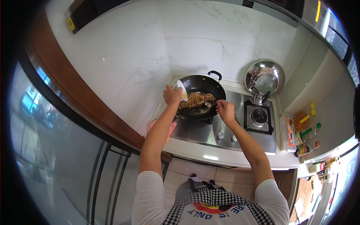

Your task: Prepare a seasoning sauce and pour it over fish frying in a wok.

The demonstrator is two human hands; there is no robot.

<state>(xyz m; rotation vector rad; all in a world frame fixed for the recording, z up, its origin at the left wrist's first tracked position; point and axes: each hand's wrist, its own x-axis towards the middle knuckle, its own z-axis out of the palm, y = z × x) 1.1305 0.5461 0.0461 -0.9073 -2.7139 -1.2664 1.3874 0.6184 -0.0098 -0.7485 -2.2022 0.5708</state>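
Note:
My left hand (172, 95) grips a small white bowl (182, 89), tilted over the left side of a black wok (194, 81). Some yellowish content shows inside the bowl. My right hand (225, 110) holds a metal spoon (209, 103) by its handle, its bowl over the food in the wok. Browned food with a crumbly topping (197, 99), perhaps a fish, lies in the wok, with a little liquid beside it. The wok sits on the left burner of a stainless steel gas stove (194, 130).
A steel lid (264, 78) leans on the back wall behind the right burner (258, 116). Bottles (303, 150) and a plastic box (288, 135) stand on the right. A pink cloth (170, 130) lies left of the stove. A wooden board (303, 191) is at the lower right.

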